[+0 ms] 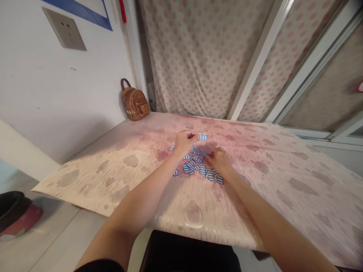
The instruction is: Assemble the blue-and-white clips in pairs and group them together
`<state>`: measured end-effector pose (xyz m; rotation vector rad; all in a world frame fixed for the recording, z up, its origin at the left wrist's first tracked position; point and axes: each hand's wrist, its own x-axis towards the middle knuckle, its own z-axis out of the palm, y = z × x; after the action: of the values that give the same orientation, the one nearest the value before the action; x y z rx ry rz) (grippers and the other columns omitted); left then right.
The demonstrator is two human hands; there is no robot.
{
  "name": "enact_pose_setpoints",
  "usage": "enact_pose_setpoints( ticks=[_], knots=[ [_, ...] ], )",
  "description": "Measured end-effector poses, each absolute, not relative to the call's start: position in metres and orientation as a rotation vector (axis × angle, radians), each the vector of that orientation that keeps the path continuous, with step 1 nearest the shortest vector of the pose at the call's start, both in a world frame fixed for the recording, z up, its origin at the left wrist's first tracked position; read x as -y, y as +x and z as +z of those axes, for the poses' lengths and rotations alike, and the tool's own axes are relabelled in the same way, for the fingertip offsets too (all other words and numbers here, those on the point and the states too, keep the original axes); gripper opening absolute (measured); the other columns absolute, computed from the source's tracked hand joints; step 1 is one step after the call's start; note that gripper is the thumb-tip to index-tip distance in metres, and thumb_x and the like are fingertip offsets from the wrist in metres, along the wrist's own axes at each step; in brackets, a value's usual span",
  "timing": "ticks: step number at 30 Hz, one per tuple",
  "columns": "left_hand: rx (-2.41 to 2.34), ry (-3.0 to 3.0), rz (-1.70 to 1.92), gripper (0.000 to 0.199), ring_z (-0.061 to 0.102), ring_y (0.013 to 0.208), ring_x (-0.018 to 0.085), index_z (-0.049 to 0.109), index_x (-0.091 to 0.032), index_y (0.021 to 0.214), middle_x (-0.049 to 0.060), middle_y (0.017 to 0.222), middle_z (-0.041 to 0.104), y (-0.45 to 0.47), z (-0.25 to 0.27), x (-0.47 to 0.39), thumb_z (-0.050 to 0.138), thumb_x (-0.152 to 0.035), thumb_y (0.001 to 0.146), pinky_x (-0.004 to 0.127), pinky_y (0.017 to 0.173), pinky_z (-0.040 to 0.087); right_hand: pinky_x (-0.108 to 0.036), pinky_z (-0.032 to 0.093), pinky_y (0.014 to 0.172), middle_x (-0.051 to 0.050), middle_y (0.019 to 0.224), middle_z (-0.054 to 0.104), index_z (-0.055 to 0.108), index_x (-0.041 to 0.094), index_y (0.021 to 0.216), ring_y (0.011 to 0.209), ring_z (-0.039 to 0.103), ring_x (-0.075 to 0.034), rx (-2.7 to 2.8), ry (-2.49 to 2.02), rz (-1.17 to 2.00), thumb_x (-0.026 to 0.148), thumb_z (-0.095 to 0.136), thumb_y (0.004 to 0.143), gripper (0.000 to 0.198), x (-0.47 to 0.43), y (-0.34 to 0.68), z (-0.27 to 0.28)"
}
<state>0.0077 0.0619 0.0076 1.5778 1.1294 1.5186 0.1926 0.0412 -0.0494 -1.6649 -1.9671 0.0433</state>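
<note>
This place seems to be a room in a home. It has a pink-dotted curtain (195,56) behind white frames (262,56), a counter (283,181) with patterned cover (87,181), a small brown backpack (136,104), and a tiled floor (56,226).

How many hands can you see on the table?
2. The left hand is over the far side of the pile of blue-and-white pieces, holding a strip; the right hand is at the pile's right side.
</note>
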Motion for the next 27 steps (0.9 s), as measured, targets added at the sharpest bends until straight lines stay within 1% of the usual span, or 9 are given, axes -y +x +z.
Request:
enact_pose_setpoints(
  ticks=[3,5,7,9,11,14,20,27],
  knots=[
    [-1.162,1.594,1.500,0.010,0.067,0.071,0.014,0.074,-0.014,0.074,0.003,0.075,0.074,0.008,0.005,-0.063,0.065,-0.013,0.078,0.021,0.065,0.047,-0.031,0.045,0.070,-0.005,0.080,0.065,0.056,0.022,0.075,0.076,0.062,-0.021,1.900,-1.633,0.143,0.020,0.065,0.077,0.010,-0.039,0.195,-0.046],
    [-1.178,1.604,1.489,0.010,0.067,0.071,0.015,0.074,-0.013,0.075,0.003,0.075,0.074,0.008,0.003,-0.064,0.065,-0.013,0.078,0.022,0.066,0.047,-0.030,0.044,0.067,-0.003,0.076,0.066,0.057,0.022,0.083,0.072,0.062,-0.019,1.813,-1.565,0.270,0.020,0.057,0.082,0.002,-0.036,0.198,-0.040],
    [-1.167,1.624,1.482,0.009,0.067,0.071,0.014,0.074,-0.013,0.074,0.003,0.075,0.073,0.008,0.001,-0.064,0.065,-0.015,0.078,0.021,0.065,0.047,-0.029,0.044,0.067,-0.002,0.076,0.068,0.058,0.022,0.093,0.070,0.063,-0.019,1.717,-1.448,0.374,0.023,0.049,0.089,0.011,-0.030,0.201,-0.031],
    [-1.152,1.654,1.468,0.010,0.066,0.069,0.014,0.072,-0.013,0.072,0.002,0.072,0.072,0.010,-0.001,-0.063,0.066,-0.017,0.079,0.021,0.062,0.045,-0.030,0.045,0.068,-0.002,0.076,0.068,0.059,0.022,0.093,0.069,0.063,-0.018,1.662,-1.328,0.408,0.029,0.044,0.093,0.016,-0.024,0.204,-0.019],
    [-1.147,1.679,1.445,0.011,0.065,0.066,0.014,0.072,-0.013,0.071,0.002,0.070,0.072,0.012,-0.001,-0.060,0.066,-0.018,0.079,0.021,0.060,0.043,-0.030,0.046,0.068,-0.002,0.074,0.067,0.061,0.022,0.092,0.067,0.061,-0.017,1.650,-1.255,0.424,0.032,0.042,0.094,0.022,-0.018,0.204,-0.009],
    [-1.121,1.688,1.397,0.010,0.066,0.066,0.014,0.073,-0.012,0.073,0.004,0.071,0.073,0.016,0.001,-0.055,0.068,-0.018,0.079,0.021,0.061,0.044,-0.030,0.045,0.068,-0.001,0.073,0.066,0.064,0.021,0.097,0.066,0.060,-0.017,1.691,-1.191,0.472,0.031,0.041,0.094,0.025,-0.011,0.200,-0.001],
    [-1.030,1.744,1.320,0.010,0.068,0.070,0.016,0.076,-0.012,0.077,0.006,0.076,0.076,0.020,0.004,-0.050,0.070,-0.020,0.080,0.022,0.065,0.049,-0.028,0.039,0.061,0.001,0.065,0.064,0.061,0.022,0.085,0.060,0.057,-0.016,1.664,-1.275,0.469,0.035,0.052,0.089,0.016,-0.008,0.198,0.001],
    [-1.010,1.814,1.262,0.011,0.070,0.074,0.017,0.078,-0.013,0.085,0.007,0.082,0.078,0.020,0.004,-0.049,0.070,-0.020,0.083,0.024,0.067,0.051,-0.029,0.035,0.059,0.002,0.060,0.060,0.057,0.023,0.074,0.056,0.053,-0.016,1.747,-1.371,0.381,0.037,0.053,0.088,0.020,-0.008,0.201,0.002]
  ],
)
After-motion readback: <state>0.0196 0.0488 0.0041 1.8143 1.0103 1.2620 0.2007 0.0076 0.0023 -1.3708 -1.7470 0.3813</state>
